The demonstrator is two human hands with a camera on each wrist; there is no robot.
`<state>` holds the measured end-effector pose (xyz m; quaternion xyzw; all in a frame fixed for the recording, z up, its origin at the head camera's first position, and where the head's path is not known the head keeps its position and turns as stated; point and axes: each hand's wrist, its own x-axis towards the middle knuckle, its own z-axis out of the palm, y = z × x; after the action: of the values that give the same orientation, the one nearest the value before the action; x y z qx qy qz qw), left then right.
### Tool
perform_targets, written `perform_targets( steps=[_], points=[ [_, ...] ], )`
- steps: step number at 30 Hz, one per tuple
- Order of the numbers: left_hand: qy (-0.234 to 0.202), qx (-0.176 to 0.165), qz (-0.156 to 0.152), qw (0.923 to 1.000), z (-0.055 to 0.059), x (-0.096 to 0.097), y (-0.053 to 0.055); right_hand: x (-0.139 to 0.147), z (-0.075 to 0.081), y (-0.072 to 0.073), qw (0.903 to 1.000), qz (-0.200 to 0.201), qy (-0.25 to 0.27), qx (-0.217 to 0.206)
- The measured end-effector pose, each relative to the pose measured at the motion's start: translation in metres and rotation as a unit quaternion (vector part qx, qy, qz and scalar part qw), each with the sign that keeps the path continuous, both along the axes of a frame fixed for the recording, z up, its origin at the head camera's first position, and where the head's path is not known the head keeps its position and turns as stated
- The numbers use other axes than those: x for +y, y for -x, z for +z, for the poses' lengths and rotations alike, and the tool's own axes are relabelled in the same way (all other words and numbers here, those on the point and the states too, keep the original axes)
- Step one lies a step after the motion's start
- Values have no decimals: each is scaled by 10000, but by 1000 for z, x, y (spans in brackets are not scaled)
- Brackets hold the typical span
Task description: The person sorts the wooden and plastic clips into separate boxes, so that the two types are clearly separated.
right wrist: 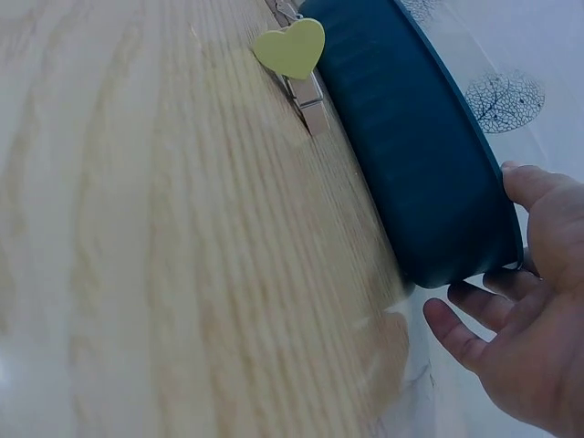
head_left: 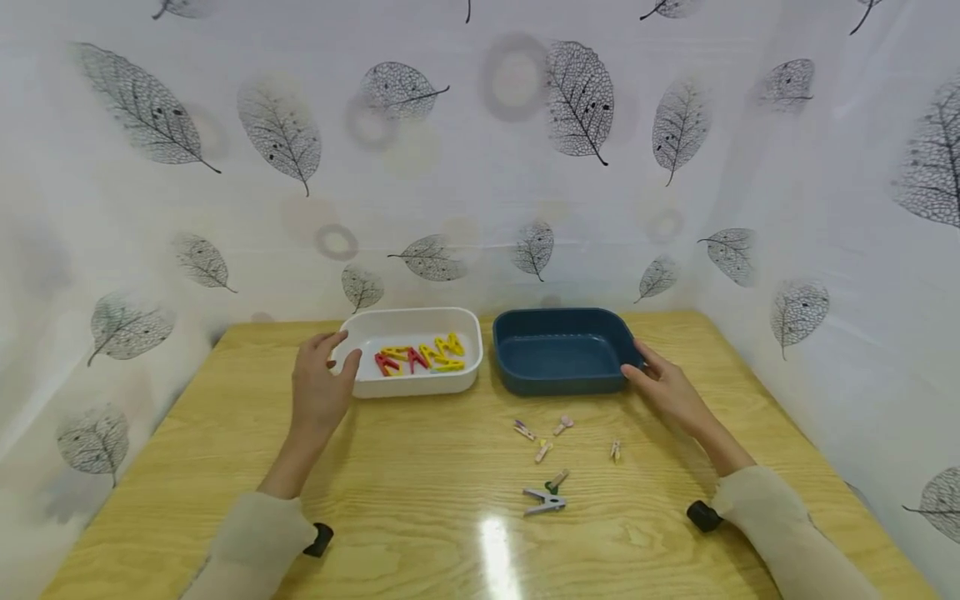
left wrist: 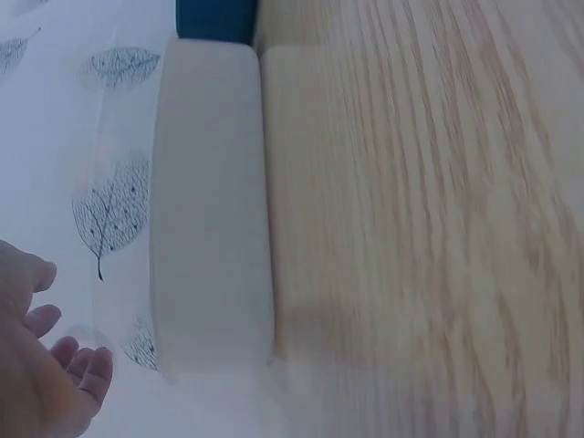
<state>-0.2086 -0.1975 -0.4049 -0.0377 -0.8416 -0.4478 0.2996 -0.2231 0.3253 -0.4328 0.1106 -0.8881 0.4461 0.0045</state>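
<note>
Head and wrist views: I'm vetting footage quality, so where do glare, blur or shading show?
Head view: a glare streak on the table; left wrist view: bluish haze, the lower end of the white tray blurred; right wrist view: a bright spot at the left edge, the wall of the blue tray dark.

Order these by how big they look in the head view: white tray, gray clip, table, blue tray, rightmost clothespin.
1. Table
2. White tray and blue tray: too alike to rank
3. Gray clip
4. Rightmost clothespin
</note>
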Motion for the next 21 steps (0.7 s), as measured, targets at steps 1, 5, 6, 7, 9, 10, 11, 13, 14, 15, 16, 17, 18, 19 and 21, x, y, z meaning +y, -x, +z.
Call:
perform_targets(
  steps=[1,5,6,7,9,10,11,13,14,15,16,17,18,19,21],
  points=[
    [-11,119,-23,9999,1,3,-1,0,0,1,10000,0,3,-3],
    [-14,365,-197,9991,6,15,-6,-1,2,3,9999,-35,-105,33],
    [-5,393,-253,9989,8,18,-7,-1,2,3,9999,-31,-140,40],
    [27,421,-313,9986,8,21,-8,-1,3,4,9999,-14,-167,27],
    [96,461,-469,9978,9,27,-11,-1,3,4,9998,14,-173,21],
    [130,475,-549,9973,9,30,-12,-1,3,4,9999,31,-168,5],
    [161,491,-644,9966,9,33,-12,-1,4,4,9998,47,-174,-13],
    [216,537,-801,9951,8,40,-14,-1,4,3,9998,63,-154,-49],
    [236,542,-883,9943,8,43,-14,-1,3,3,9999,59,-131,-65],
    [252,552,-966,9935,7,46,-15,-1,3,3,9999,51,-122,-81],
    [269,555,-1061,9924,6,49,-15,-1,3,3,9999,33,-105,-98],
    [278,544,-1168,9913,6,53,-16,0,3,3,9999,18,-109,-101],
    [281,531,-1273,9900,5,56,-17,0,3,3,9999,11,-107,-105],
    [295,503,-1386,9886,5,60,-19,0,2,3,9999,12,-122,-97],
    [321,421,-1618,9854,3,67,-21,0,2,3,9999,10,-76,-111]
  ],
)
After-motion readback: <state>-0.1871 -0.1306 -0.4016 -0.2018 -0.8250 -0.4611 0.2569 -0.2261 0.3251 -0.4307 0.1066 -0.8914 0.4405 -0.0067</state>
